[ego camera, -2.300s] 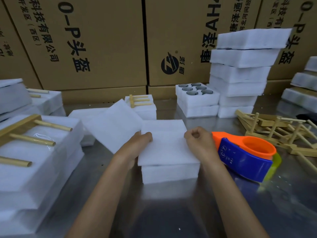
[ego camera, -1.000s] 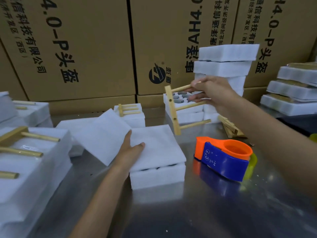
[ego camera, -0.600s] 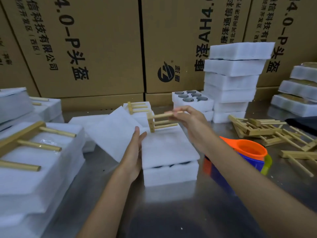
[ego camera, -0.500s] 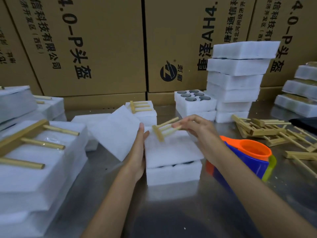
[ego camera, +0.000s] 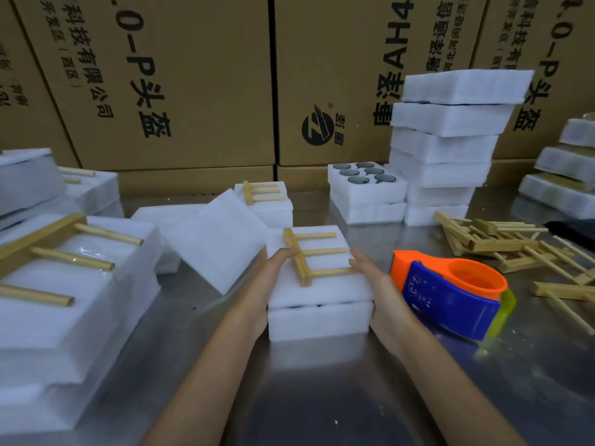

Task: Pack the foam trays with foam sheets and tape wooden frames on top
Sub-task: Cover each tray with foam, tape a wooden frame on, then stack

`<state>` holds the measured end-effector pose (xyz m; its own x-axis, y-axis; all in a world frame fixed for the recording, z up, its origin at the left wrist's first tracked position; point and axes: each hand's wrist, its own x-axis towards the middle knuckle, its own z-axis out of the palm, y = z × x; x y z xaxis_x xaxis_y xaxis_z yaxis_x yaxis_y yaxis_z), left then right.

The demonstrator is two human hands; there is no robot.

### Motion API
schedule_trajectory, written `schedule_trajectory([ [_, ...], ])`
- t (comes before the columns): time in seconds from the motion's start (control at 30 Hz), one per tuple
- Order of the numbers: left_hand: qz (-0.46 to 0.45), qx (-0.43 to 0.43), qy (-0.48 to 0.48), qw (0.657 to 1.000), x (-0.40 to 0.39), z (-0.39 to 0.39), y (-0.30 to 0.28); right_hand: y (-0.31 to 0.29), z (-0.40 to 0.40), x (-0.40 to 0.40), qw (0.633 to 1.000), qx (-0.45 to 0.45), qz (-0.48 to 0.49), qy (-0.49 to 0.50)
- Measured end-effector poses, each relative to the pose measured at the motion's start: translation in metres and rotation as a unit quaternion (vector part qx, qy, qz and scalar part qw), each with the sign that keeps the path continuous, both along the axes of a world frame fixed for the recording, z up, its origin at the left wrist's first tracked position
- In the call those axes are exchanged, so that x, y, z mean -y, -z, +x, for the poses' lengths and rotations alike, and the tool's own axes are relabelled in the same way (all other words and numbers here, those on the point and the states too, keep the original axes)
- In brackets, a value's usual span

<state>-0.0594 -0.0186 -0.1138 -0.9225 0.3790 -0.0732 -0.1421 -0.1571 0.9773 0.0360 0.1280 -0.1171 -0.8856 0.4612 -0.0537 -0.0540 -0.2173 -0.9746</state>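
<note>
Head view: wooden frame (ego camera: 310,256) lies between both open grips, left hand (ego camera: 269,278) and right hand (ego camera: 375,280).

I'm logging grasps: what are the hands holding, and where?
Both hands, left hand and right hand, press the foam tray by its opposite sides.

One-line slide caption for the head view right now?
Both hands, left hand and right hand, flank the white foam tray, three-pronged wooden frame on top; orange-and-blue tape dispenser alongside.
</note>
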Motion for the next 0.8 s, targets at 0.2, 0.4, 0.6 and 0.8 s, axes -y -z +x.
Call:
schedule_trajectory([
  [0.2, -0.022, 0.009, 0.011, 1.0, 0.004, 0.008, -0.006, 0.002, 0.006, -0.002, 0.998, 0.03, 0.052, 0.035],
  [0.4, -0.032, 0.096, -0.007, 0.995, 0.009, 0.014, -0.017, -0.009, 0.011, -0.01, 0.982, 0.116, 0.114, 0.102],
  [0.6, -0.046, 0.074, 0.018, 0.996, 0.009, 0.015, -0.023, -0.01, 0.02, -0.016, 0.952, 0.089, 0.271, 0.109],
  [0.8, -0.126, 0.071, -0.024, 0.989, -0.008, 0.016, -0.026, -0.009, 0.018, -0.015, 0.942, 0.099, 0.301, 0.108],
])
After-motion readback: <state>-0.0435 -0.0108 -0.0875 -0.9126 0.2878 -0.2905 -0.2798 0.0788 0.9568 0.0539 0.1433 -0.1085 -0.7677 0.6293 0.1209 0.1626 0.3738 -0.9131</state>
